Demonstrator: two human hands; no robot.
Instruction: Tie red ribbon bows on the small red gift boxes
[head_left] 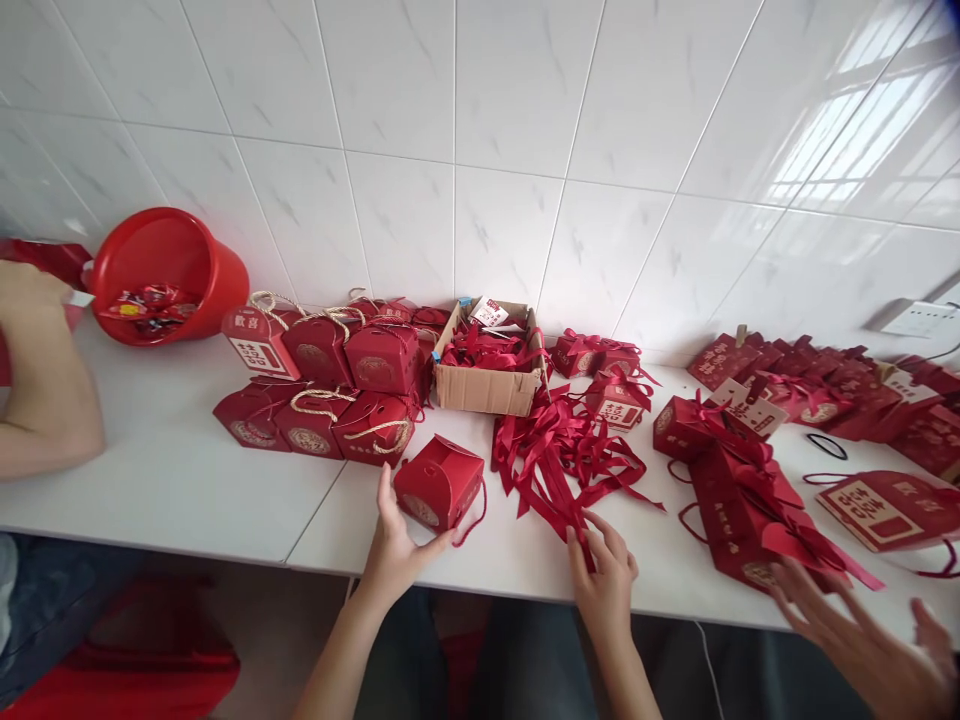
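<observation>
A closed red gift box with a gold emblem and a dark red cord sits at the table's front. My left hand is at its near left corner, thumb and fingers spread apart; whether they press on it I cannot tell. My right hand pinches the near end of a red ribbon. That ribbon runs back into a tangled pile of red ribbons. Behind the left hand stand stacked red boxes with rope handles.
A cardboard box holds ribbons and tags. To the left are a red bucket of wrapped packets and another person's arm. Ribbon-tied boxes line the right, beside another person's open hand. A tiled wall stands behind.
</observation>
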